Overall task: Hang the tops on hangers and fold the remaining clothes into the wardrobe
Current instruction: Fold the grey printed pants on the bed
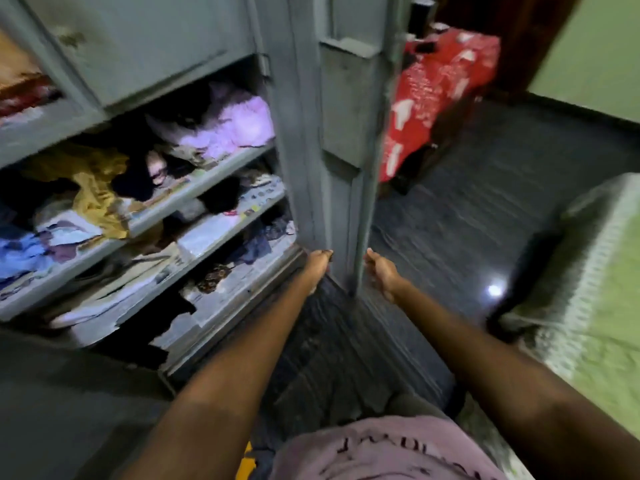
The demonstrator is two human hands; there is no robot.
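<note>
The wardrobe (145, 74) stood open, its shelves (207, 174) loaded with loose, unfolded clothes (93, 188) lying on paper liners; a lilac garment (235, 126) sat on the upper shelf beside the door. No hangers showed. The door (343, 140) stood edge-on at the wardrobe's right side, swung outward. Both arms reached to the door's lower edge. The left hand (317, 263) was at the door's inner face, fingers curled toward it; the right hand (381, 268) was at its outer face, fingers bent round the edge. Blur prevented confirming firm contact for either hand, so the grip state could not be told. Bracketing the door from both sides probably served to steady or swing it, giving access to the shelves. Beyond the door stood a red cloth (440, 98) over furniture; to the door's right lay a green bed (595, 289).
</note>
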